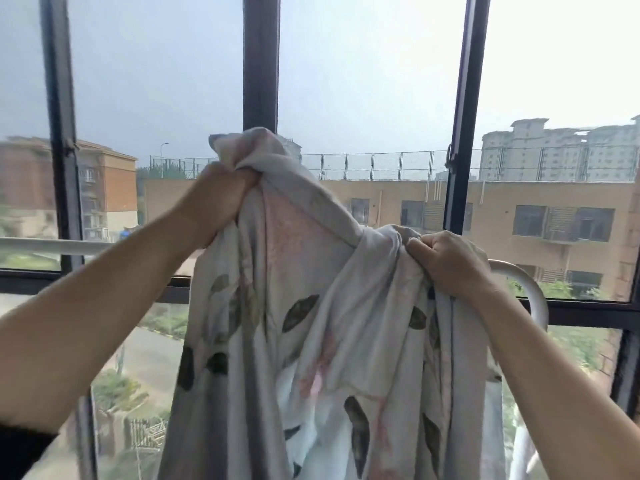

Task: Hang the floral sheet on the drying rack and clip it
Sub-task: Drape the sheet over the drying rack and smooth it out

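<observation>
Gripping a bunched fold of the pale grey-white cotton sheet printed w/ dark leaves and faint pink flowers (pixel 311 323), the person's left hand (pixel 221 199) is fisted tight, fingers curled fully round the cloth. It sits high, approx. centre frame, in front of the dark middle window post (pixel 260 64). A loose tuft of fabric sticks up above the fist.

The right hand (pixel 446 261) is lower and to the right, also clenched, pinching a second gathered bunch of the same sheet between thumb and curled fingers. Both forearms are bare; a dark sleeve edge (pixel 20 448) shows at bottom left.

Between the two hands the sheet stretches in a sloping ridge, then hangs in long vertical folds to the bottom of frame. It is held up in the air in front of the window, just at the white tubular metal drying rack (pixel 533 289). The rack's curved corner shows right behind the right hand, and its straight rail runs off left behind the left forearm. Cannot tell whether the cloth is draped over the rail or only touching it; the fabric hides that part.

Behind: dark-framed window panes (pixel 381 81), overcast sky, tan brick buildings (pixel 519 216) w/ a fenced roof, pale tower blocks (pixel 554 150) far right, greenery and a road below.
</observation>
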The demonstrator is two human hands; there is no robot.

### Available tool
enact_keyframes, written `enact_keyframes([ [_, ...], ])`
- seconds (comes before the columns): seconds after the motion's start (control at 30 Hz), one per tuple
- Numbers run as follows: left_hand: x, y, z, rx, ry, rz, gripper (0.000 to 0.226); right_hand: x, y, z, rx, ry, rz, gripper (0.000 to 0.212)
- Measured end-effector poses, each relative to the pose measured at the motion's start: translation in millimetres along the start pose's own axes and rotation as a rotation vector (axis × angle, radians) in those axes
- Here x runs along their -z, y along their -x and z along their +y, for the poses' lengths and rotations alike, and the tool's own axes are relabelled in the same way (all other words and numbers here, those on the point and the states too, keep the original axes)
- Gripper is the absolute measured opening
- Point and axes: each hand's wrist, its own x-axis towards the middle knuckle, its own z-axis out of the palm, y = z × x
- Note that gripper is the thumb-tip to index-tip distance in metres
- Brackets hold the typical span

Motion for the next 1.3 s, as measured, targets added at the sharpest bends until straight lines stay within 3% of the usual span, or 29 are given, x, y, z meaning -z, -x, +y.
enact_keyframes([
  [0.1, -15.9, -27.9, 0.6, -0.164, -0.328, 0.021, 0.017, 0.8, 0.6, 4.2, 0.001, 0.012, 0.010, 0.050],
  [0.17, -31.3, -37.5, -19.9, -0.168, -0.486, -0.106, 0.015, 1.0, 1.6, 4.4, 0.004, 0.026, 0.014, 0.051],
  [0.23, -42.6, -40.6, -43.8, 0.023, -0.611, -0.308, 0.037, -0.1, 2.7, 3.1, 0.012, 0.040, 0.017, 0.051],
  [0.3, -43.8, -37.7, -50.5, 0.235, -0.697, -0.390, 0.059, -0.6, 3.0, 0.1, 0.007, 0.053, 0.022, 0.049],
  [0.4, -39.5, -35.0, -44.7, 0.187, -0.718, -0.292, 0.060, -0.7, 2.3, -5.7, -0.011, 0.063, 0.021, 0.048],
  [0.53, -26.3, -10.5, -45.8, -0.149, -0.761, 0.089, 0.063, -2.2, 0.2, -6.4, -0.026, 0.075, 0.039, 0.046],
  [0.63, -12.7, 19.2, -48.5, -0.311, -0.691, 0.209, 0.066, -3.0, -1.4, -4.2, -0.035, 0.078, 0.047, 0.046],
  [0.87, -5.3, 49.3, -74.7, -0.280, -0.725, 0.124, 0.058, -5.0, -3.1, -7.9, -0.054, 0.075, 0.036, 0.045],
  [1.07, -50.3, 43.0, -64.2, -0.345, -0.613, -0.037, 0.058, -3.6, 1.5, -9.4, -0.050, 0.087, 0.058, 0.043],
  [1.3, -67.2, 69.3, -79.9, -0.321, -0.406, 0.167, 0.056, -0.3, 5.3, -4.9, -0.006, 0.075, 0.080, 0.046],
])
